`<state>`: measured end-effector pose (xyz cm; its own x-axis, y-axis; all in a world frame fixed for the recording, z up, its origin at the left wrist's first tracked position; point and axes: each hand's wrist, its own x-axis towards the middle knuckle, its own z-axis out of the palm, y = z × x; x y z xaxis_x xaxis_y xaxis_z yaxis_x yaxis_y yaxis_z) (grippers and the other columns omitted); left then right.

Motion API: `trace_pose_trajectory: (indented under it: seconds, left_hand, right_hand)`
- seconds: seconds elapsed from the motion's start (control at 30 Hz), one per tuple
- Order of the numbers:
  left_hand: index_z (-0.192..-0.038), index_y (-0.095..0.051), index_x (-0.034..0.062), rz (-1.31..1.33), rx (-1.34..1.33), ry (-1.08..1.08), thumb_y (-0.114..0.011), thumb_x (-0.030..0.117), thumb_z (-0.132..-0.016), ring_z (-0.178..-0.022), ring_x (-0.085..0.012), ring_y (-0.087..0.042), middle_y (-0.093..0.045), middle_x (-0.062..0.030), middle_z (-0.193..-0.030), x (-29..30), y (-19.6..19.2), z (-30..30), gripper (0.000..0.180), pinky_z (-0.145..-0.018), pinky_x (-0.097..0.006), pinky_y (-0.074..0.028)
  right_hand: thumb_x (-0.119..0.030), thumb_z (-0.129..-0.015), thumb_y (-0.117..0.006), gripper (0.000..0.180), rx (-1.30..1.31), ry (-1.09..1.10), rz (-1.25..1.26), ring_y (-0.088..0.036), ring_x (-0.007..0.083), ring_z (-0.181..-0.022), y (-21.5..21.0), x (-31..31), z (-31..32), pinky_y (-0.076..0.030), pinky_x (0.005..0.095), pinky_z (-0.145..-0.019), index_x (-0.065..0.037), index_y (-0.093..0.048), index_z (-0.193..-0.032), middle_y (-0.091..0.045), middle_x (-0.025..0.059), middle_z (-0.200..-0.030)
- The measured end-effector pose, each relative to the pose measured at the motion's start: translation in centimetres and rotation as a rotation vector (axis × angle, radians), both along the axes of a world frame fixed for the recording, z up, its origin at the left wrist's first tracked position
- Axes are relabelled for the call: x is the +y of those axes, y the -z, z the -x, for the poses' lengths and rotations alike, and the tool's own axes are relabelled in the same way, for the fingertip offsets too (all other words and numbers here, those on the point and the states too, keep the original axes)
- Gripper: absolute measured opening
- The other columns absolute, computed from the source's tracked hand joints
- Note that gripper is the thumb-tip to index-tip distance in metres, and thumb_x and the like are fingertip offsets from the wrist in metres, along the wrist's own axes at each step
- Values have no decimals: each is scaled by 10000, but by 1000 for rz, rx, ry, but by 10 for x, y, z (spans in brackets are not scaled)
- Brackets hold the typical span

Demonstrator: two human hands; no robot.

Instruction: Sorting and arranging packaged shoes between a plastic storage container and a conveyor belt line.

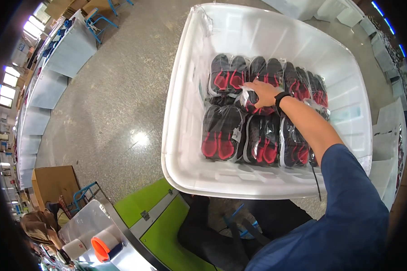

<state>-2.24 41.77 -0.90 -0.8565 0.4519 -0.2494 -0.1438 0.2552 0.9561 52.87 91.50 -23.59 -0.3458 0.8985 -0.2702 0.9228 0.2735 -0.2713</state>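
A large white plastic bin (175,156) holds several pairs of black shoes with red insides, each pair in a clear plastic bag. They lie in a far row and a near row. My right hand (263,93), with a dark band at the wrist, reaches into the middle of the bin. Its fingers and thumb are curled round the crinkled bag of a pair of shoes (263,110) between the rows, and the hand partly hides that pair. Nearest to me on the left is another bagged pair of shoes (220,131) with a small white tag. My left hand does not show.
Left of my legs stands a green cabinet (160,217) with a metal edge. On its top are a white roll with an orange end (101,246) and a clear tub. A cardboard box (54,185) stands on the floor behind. White bins (72,49) line the far left.
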Motion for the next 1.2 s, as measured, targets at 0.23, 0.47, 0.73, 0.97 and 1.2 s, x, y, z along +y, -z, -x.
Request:
trace_pose_trajectory:
  seconds: [0.23,0.47,0.73,0.97,1.2]
  left_hand:
    - [-1045,-641,27,249,265,-48,-547,290,-1058,-649,-91,-479,-564,-6,-789,21,14,-5,280,-591,-230,-389]
    - [-1007,-675,-5,506,483,70,-535,356,-1068,-625,-89,-488,-603,-23,-780,25,64,1,392,-569,-236,-387]
    - [-1030,-677,-21,618,486,251,-537,359,-1069,-638,-109,-517,-626,-37,-790,24,104,32,407,-585,-257,-422]
    - [-1050,-678,-35,541,505,315,-539,362,-1069,-650,-127,-542,-645,-49,-799,1,81,46,421,-600,-276,-452]
    - [-1099,-681,-71,346,346,355,-540,334,-1077,-776,-231,-677,-731,-141,-951,-17,2,16,429,-745,-354,-557]
  right_hand:
    - [-506,-734,-848,924,4,-177,-200,-549,360,-1207,62,9,29,-434,486,-1002,-87,-501,-1482,-564,157,-1275]
    - [-476,-908,-702,613,19,62,-531,-553,344,-1192,146,-9,49,-428,487,-1006,-113,-598,-1391,-579,143,-1268]
    - [-399,-957,-651,567,-39,23,-488,-535,360,-1245,160,6,40,-420,495,-1060,-141,-540,-1450,-564,153,-1316]
    - [-411,-896,-689,670,-175,83,-259,-551,401,-1264,95,-2,62,-452,519,-1050,-102,-529,-1468,-582,211,-1329]
    - [-324,-934,-671,421,677,-224,61,-635,387,-1130,-70,-145,227,-506,470,-995,-2,-684,-1204,-667,195,-1164]
